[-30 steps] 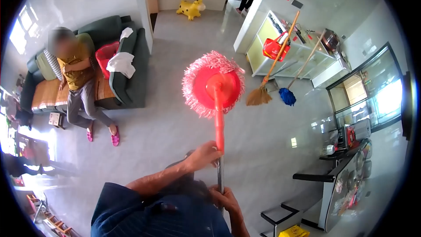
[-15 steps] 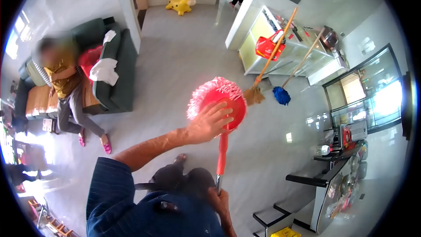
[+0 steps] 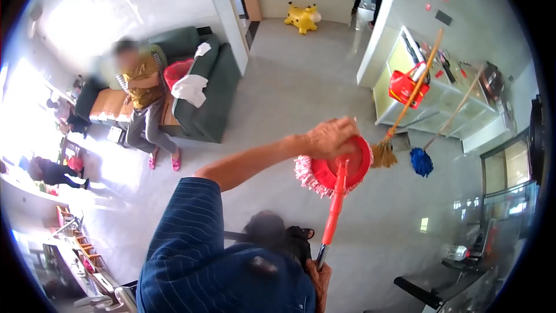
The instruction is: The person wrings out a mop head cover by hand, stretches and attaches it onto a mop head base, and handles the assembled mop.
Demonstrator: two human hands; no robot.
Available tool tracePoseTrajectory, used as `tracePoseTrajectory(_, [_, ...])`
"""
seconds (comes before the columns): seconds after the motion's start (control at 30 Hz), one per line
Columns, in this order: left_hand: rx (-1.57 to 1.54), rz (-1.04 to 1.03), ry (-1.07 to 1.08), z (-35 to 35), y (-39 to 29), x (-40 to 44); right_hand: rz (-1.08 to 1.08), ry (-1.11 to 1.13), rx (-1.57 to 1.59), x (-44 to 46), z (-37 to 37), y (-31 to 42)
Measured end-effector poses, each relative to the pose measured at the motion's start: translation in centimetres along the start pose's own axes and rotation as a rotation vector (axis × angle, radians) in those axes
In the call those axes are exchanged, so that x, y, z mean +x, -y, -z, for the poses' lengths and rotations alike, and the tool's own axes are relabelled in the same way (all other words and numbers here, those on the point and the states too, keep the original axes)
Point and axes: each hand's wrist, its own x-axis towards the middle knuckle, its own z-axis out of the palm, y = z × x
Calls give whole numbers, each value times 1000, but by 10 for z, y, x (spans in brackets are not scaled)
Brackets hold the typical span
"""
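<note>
A spin mop with a round red plate (image 3: 360, 165) and a pink-and-white fringe (image 3: 313, 177) is held up in front of my body, head raised. My left hand (image 3: 335, 138) grips the far side of the mop head, its fingers bent over the rim. The fingertips are partly hidden. Lower down, my right hand (image 3: 320, 281) is closed around the metal pole, just below the red handle section (image 3: 333, 214). The pole's lower end is out of sight behind my right hand and body.
A person (image 3: 145, 81) sits on a green sofa (image 3: 200, 104) at left. A straw broom (image 3: 383, 154) and a blue mop (image 3: 421, 162) lean against a cabinet (image 3: 388, 95) at right. A yellow toy animal (image 3: 302, 18) stands near the back wall. Dark furniture (image 3: 418, 293) is at lower right.
The view has turned left, so the room appears shifted right. My left hand has moved from lying across the red plate to its far rim. My right hand still holds the pole.
</note>
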Motion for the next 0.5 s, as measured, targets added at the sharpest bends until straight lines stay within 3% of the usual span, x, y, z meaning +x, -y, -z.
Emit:
tracePoseTrajectory(0.03, [-100,161,59,-5,-11,13,-7,41,-31,-1,14,1])
tracePoseTrajectory(0.1, [-131,78,33,-26,8,28,-75,35,99,-5,30,14])
tracePoseTrajectory(0.17, [-445,76,3,-34,16,39,-109,75,169,3,50,1])
tracePoseTrajectory(0.27, [-782,418,70,-46,15,49,-16,36,239,17,64,-7])
tracePoseTrajectory(0.37, [-1098,543,-10,-68,10,56,-42,73,249,29,91,-11])
tracePoseTrajectory(0.5, [-1274,765,-237,-115,7,76,-68,60,237,60,126,-17])
